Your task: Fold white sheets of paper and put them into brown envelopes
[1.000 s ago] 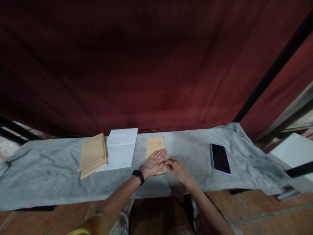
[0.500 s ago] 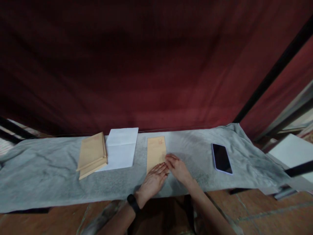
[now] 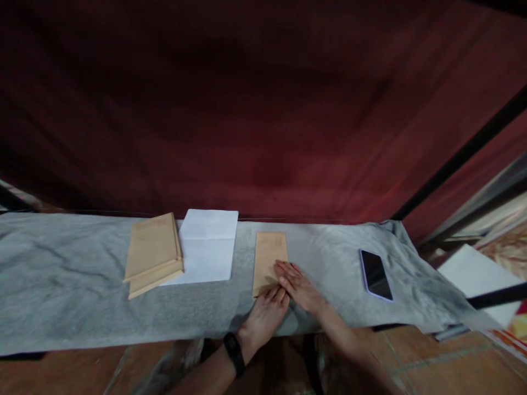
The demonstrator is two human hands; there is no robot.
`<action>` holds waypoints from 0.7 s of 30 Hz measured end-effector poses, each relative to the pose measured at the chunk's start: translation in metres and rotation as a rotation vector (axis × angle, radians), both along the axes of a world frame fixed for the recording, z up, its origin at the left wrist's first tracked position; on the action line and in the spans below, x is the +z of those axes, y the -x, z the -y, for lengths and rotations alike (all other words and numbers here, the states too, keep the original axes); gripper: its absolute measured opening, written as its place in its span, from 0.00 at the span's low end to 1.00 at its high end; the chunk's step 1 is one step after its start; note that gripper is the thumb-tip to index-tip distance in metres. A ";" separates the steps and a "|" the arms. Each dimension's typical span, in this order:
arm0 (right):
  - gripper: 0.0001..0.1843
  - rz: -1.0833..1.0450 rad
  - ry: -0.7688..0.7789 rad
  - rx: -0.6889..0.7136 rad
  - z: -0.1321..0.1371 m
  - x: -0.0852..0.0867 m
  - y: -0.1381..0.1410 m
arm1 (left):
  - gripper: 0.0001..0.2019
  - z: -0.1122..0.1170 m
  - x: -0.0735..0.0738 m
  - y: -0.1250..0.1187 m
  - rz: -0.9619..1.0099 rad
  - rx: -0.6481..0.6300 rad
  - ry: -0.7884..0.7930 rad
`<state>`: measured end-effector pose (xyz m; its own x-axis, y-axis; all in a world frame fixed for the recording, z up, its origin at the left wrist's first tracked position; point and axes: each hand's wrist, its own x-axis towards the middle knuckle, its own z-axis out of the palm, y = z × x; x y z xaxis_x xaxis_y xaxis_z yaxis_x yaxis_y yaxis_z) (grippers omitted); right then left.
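A brown paper envelope (image 3: 268, 258) lies upright on the grey cloth in front of me, with a small faint mark near its top right corner. My left hand (image 3: 267, 314), a dark band on its wrist, rests flat with fingers stretched over the envelope's near end. Beside it, my right hand (image 3: 300, 288) lies with extended fingers on the envelope's lower right part. The hands touch near the thumb of the right one. The envelope's near right corner is hidden under them.
Left of the envelope lie white paper sheets (image 3: 209, 255) with a crease across, partly under a stack of brown envelopes (image 3: 152, 244). A phone (image 3: 376, 276) in a lilac case lies on the right of the grey cloth (image 3: 82, 307). A dark red curtain (image 3: 263, 137) hangs behind.
My right hand's fingers have moved further onto the envelope and lie flatter. My left hand stays at the near end. The whole view has shifted slightly.
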<state>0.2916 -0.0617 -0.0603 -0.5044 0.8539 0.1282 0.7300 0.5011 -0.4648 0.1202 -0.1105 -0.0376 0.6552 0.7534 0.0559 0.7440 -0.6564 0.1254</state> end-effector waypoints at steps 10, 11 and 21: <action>0.29 0.326 -0.274 -0.195 -0.074 -0.016 0.009 | 0.21 0.003 0.006 0.005 0.055 0.004 -0.017; 0.29 0.333 -0.285 -0.218 -0.078 -0.018 0.010 | 0.22 0.003 0.005 0.005 0.061 0.003 -0.019; 0.29 0.334 -0.317 -0.235 -0.059 -0.022 0.012 | 0.21 -0.001 -0.009 0.010 0.183 -0.051 0.024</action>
